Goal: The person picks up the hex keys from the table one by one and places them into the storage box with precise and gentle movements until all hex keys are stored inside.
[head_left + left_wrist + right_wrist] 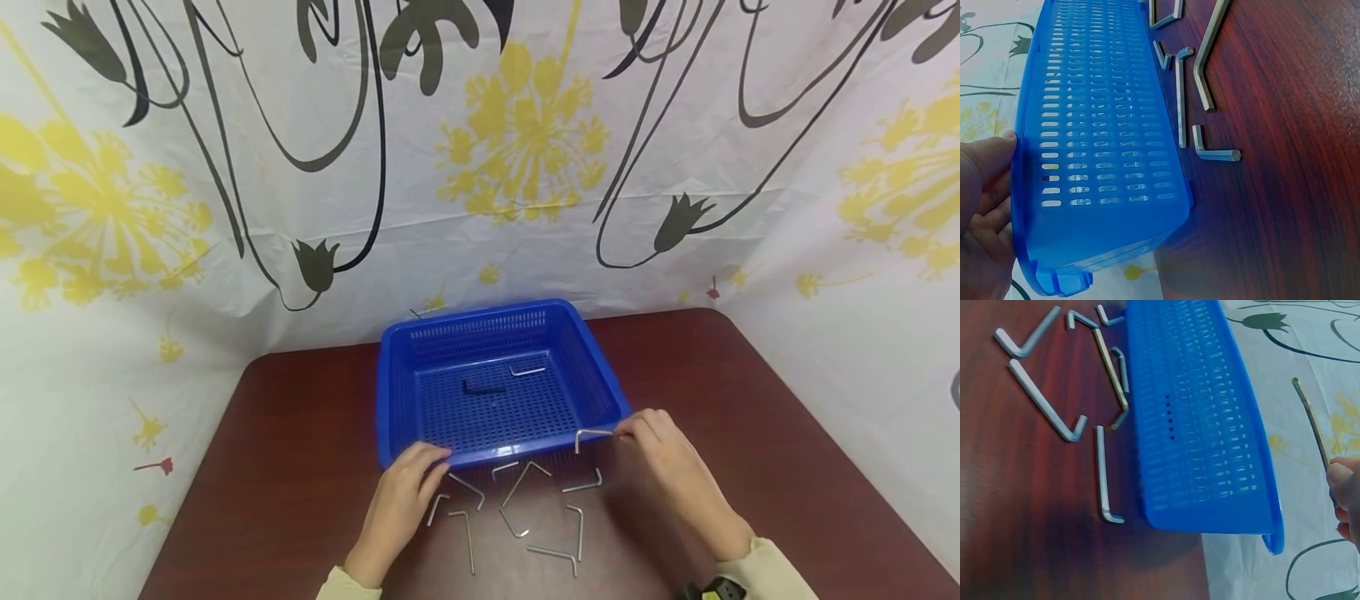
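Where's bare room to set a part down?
Table: bare left of the blue basket, out to the table edge; also right of the basket, beyond the right hand. Inside: bare floor between the black L-key and front wall. Crowded: in front of the basket, loose L-keys between left hand and right.

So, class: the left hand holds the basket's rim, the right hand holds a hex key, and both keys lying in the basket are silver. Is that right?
Not both are silver: the basket holds one silver key and one black key, as the head view shows. The left hand does hold the rim and the right hand a hex key.
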### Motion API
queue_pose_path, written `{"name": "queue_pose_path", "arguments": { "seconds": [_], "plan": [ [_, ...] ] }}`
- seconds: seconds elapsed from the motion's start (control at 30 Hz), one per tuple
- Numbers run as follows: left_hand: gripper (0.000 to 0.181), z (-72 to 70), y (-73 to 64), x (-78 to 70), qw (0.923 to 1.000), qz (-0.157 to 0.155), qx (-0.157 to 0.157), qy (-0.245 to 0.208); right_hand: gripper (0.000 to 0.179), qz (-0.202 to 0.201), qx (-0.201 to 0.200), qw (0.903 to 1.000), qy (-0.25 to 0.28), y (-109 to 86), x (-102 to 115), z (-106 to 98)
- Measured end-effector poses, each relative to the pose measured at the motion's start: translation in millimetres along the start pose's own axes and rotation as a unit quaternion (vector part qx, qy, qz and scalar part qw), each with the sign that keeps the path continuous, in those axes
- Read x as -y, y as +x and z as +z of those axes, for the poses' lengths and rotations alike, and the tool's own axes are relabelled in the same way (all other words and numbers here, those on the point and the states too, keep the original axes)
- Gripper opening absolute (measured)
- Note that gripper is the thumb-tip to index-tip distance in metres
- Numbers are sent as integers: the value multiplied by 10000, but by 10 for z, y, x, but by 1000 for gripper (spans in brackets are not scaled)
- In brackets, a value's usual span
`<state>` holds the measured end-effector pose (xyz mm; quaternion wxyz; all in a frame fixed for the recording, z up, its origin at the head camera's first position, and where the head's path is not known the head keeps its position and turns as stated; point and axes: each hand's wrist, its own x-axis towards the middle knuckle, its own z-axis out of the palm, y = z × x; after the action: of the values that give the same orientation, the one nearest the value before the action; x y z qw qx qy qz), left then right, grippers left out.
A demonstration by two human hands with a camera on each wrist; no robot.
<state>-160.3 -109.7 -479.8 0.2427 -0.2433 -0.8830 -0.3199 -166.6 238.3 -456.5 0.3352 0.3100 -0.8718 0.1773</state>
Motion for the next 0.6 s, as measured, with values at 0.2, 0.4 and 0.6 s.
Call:
{"name": "queue_pose_path", "arguments": {
  "seconds": [0.2, 0.4, 0.6],
  "plan": [
    [17, 7, -5, 6, 10000, -43, 18, 12, 40, -160, -259, 9995, -18, 167, -87, 17],
    [16, 6, -8, 11, 10000, -14, 16, -19, 40, -232, -178, 9995, -77, 348, -150, 16],
    [16, 7, -7, 15, 10000, 36, -20, 11, 38, -259, -97, 9996, -47, 488, -182, 28]
  ]
}}
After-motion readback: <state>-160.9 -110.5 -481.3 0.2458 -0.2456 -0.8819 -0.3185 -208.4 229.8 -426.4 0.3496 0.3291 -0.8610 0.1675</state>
